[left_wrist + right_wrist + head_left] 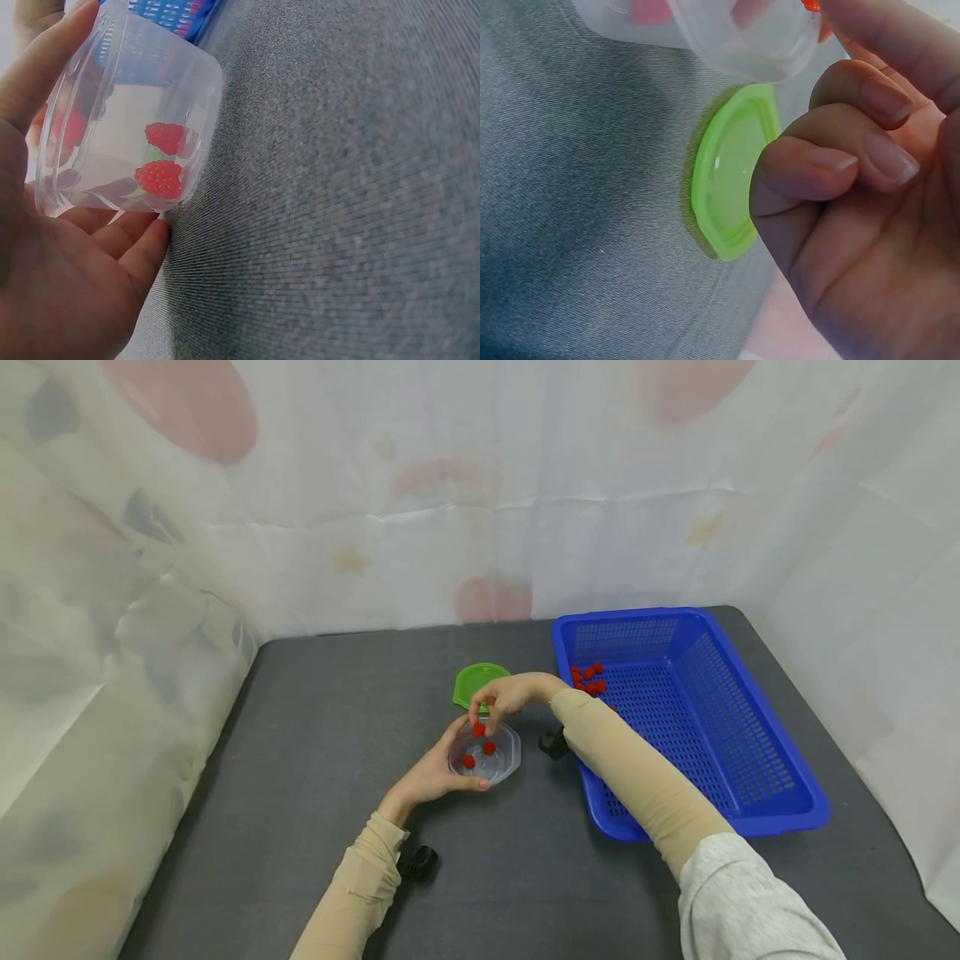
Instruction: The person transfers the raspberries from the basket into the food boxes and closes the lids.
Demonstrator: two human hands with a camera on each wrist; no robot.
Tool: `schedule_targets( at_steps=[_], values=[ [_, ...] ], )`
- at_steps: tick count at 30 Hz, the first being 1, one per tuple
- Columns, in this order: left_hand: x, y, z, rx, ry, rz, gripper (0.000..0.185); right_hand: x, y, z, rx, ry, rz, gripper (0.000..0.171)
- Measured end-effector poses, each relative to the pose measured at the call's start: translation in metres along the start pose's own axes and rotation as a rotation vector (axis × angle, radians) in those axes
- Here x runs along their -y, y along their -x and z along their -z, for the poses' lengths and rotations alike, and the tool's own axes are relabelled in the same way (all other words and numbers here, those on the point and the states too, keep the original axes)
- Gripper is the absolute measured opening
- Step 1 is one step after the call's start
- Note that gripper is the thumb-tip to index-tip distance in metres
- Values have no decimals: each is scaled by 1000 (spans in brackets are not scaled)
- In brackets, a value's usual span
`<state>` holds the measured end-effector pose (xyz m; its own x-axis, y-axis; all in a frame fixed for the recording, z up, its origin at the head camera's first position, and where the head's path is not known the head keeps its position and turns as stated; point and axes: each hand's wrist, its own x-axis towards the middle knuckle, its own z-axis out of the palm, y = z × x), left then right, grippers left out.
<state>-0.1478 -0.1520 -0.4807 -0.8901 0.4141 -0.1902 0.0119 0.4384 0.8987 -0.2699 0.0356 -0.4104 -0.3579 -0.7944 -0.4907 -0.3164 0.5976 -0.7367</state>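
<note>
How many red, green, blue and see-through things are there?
Red berries in the clear tub: 2
Red berry in the right hand: 1
Red berries in the basket: too clumped to count
Green lid: 1
Blue basket: 1
Clear tub: 1
Total counted: 6

Head view high above; wrist views close, sharing clear container [127, 112].

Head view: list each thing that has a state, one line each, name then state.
Clear plastic container: open, lid off, two red berries inside.
Green plastic lid: off, flat on the table.
Blue plastic basket: holds a few red berries.
Left hand: cups the container.
Right hand: pinches a red berry over the container.
</note>
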Motion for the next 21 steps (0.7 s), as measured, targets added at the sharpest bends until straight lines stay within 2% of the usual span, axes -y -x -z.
schedule_targets(
  at_steps=[7,21],
  values=[
    [2,-1,-1,6,33,-30,107,-2,-3,-6,10,-1,-16,27],
    [6,-3,-8,-96,-8,-46,112,-1,-1,-10,-27,-10,-40,24]
  ],
)
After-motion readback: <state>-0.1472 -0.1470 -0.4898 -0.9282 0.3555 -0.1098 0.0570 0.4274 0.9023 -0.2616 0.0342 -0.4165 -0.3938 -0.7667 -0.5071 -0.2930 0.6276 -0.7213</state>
